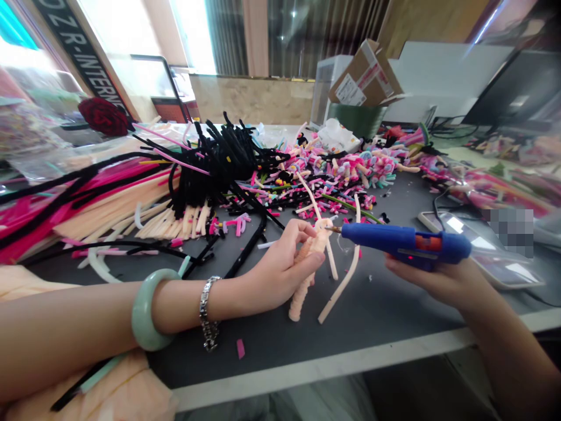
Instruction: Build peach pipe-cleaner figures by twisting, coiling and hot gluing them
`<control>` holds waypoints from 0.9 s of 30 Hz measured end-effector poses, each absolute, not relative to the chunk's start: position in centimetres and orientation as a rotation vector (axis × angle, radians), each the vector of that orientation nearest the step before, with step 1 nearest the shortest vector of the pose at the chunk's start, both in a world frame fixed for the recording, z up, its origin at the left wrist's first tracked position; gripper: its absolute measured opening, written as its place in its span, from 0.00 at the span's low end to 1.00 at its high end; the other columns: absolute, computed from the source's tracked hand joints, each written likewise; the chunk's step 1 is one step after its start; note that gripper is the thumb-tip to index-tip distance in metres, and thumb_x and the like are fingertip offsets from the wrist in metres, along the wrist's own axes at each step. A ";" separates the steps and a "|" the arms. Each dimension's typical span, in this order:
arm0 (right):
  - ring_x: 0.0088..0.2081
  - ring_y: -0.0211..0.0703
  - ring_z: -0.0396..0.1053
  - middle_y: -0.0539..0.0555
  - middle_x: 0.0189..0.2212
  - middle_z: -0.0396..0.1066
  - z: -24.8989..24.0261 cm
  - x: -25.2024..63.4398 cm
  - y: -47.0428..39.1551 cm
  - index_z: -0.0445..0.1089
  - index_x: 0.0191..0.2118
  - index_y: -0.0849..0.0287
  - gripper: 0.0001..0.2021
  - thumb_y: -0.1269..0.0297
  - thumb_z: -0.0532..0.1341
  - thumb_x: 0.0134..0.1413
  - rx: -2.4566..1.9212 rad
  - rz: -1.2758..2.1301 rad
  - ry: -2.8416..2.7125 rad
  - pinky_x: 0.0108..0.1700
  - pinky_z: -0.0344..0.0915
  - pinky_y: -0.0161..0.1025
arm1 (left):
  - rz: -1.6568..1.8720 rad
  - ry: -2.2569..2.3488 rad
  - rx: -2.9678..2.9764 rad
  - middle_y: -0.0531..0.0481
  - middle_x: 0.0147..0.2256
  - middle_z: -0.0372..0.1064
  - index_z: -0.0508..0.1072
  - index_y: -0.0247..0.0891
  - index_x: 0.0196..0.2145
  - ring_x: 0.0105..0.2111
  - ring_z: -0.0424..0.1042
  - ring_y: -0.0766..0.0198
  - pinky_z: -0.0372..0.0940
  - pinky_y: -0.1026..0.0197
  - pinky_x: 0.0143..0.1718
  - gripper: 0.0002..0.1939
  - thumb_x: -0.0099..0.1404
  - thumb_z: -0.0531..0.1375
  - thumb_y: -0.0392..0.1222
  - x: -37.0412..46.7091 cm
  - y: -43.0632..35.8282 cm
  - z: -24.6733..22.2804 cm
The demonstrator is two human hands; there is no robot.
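Near the middle of the table, my left hand (287,266) is closed around a peach figure of coiled pipe cleaners (301,298). Its thumb presses along the upper part, and the palm side is hidden. My right hand (442,280) grips a blue hot glue gun (381,237) from below. The gun points left, and its metal nozzle meets or nearly meets the top of the figure. Just right of the figure lies a loose peach pipe cleaner (344,286), bent near its upper end. Another thin peach strand rises behind the figure.
Bundles of black pipe cleaners (214,158) and peach pipe cleaners (118,202) lie at the left. Short pink, black and white scraps (302,187) spread across the back. At the right lies a tablet-like device (495,257). A cardboard box (368,76) sits on a green bin.
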State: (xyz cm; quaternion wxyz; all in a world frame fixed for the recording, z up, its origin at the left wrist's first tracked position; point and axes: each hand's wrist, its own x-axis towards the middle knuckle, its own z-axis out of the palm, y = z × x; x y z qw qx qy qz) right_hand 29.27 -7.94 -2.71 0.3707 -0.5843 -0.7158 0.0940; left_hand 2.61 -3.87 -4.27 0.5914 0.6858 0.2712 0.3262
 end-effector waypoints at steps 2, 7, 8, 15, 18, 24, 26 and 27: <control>0.22 0.44 0.70 0.49 0.17 0.70 -2.9 29.4 -7.9 0.72 0.22 0.53 0.12 0.50 0.66 0.43 -1.501 0.283 -1.895 0.24 0.68 0.38 | 0.763 0.626 1.585 0.55 0.38 0.58 0.53 0.44 0.43 0.26 0.67 0.73 0.64 0.67 0.26 0.11 0.68 0.53 0.46 2.6 -3.9 -4.3; 0.22 0.45 0.70 0.50 0.15 0.69 -3.2 29.7 -8.0 0.71 0.21 0.53 0.13 0.50 0.65 0.43 -1.520 0.284 -1.906 0.26 0.69 0.39 | 0.772 0.639 1.554 0.55 0.38 0.58 0.53 0.43 0.42 0.25 0.67 0.75 0.62 0.71 0.23 0.09 0.68 0.53 0.43 2.7 -3.9 -4.1; 0.23 0.45 0.70 0.50 0.15 0.69 -3.2 29.8 -8.0 0.71 0.21 0.53 0.13 0.50 0.65 0.43 -1.528 0.284 -1.899 0.25 0.69 0.39 | 0.774 0.643 1.550 0.55 0.38 0.58 0.53 0.43 0.42 0.25 0.67 0.75 0.61 0.72 0.22 0.09 0.68 0.53 0.43 2.8 -3.9 -4.0; 0.23 0.46 0.71 0.50 0.16 0.69 -3.4 30.0 -8.0 0.72 0.22 0.53 0.12 0.50 0.66 0.41 -1.543 0.308 -1.881 0.26 0.70 0.40 | 0.756 0.668 1.510 0.57 0.33 0.58 0.52 0.42 0.40 0.21 0.63 0.78 0.57 0.77 0.17 0.09 0.68 0.52 0.44 2.9 -4.0 -3.5; 0.23 0.47 0.71 0.50 0.16 0.69 -3.4 30.0 -7.9 0.73 0.22 0.53 0.12 0.51 0.65 0.42 -1.544 0.335 -1.900 0.27 0.70 0.41 | 0.753 0.665 1.493 0.58 0.32 0.57 0.52 0.42 0.40 0.20 0.62 0.78 0.56 0.77 0.16 0.09 0.69 0.52 0.45 2.9 -4.1 -3.5; 0.25 0.49 0.71 0.51 0.18 0.70 -3.5 30.1 -8.0 0.74 0.23 0.53 0.13 0.49 0.64 0.43 -1.585 0.289 -1.911 0.29 0.70 0.43 | 0.761 0.638 1.488 0.57 0.33 0.57 0.53 0.42 0.41 0.23 0.65 0.77 0.56 0.78 0.16 0.09 0.69 0.52 0.46 2.8 -3.9 -3.7; 0.25 0.48 0.71 0.52 0.18 0.70 -3.5 30.0 -8.0 0.73 0.23 0.53 0.13 0.49 0.64 0.42 -1.595 0.284 -1.894 0.30 0.70 0.43 | 0.761 0.638 1.485 0.57 0.34 0.57 0.53 0.42 0.41 0.22 0.64 0.77 0.56 0.78 0.16 0.09 0.69 0.52 0.46 2.8 -3.9 -3.7; 0.25 0.48 0.71 0.52 0.18 0.69 -3.5 30.0 -8.1 0.73 0.22 0.53 0.13 0.49 0.64 0.42 -1.600 0.288 -1.886 0.30 0.70 0.43 | 0.760 0.639 1.484 0.57 0.34 0.57 0.53 0.42 0.41 0.22 0.64 0.77 0.56 0.78 0.16 0.09 0.69 0.52 0.46 2.8 -3.9 -3.7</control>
